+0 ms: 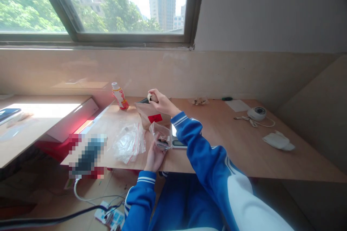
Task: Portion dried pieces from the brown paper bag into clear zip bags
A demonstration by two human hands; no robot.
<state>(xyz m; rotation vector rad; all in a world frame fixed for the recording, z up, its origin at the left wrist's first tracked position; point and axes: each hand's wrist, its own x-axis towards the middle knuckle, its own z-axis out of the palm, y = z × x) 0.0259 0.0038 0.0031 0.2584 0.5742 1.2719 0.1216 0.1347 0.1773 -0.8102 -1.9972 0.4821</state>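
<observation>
My right hand (162,103) is closed round a small, pale, rounded thing (151,97) with a dark mark; its exact kind is unclear. It is held over the mouth of a brown paper bag (145,111) with a red label, where something dark shows inside. My left hand (155,157), near the table's front edge, grips a small clear plastic bag (162,131) with dark bits in its bottom. Just right of that bag lies a flat whitish device (179,143) with a grey panel, partly hidden by my right sleeve.
Clear zip bags (129,142) lie in a pile left of my hands. A bottle (120,95) stands behind them. A dome camera (256,113) with its cable, white paper (238,105) and a white crumpled packet (278,140) are on the right. A power strip (110,217) lies below.
</observation>
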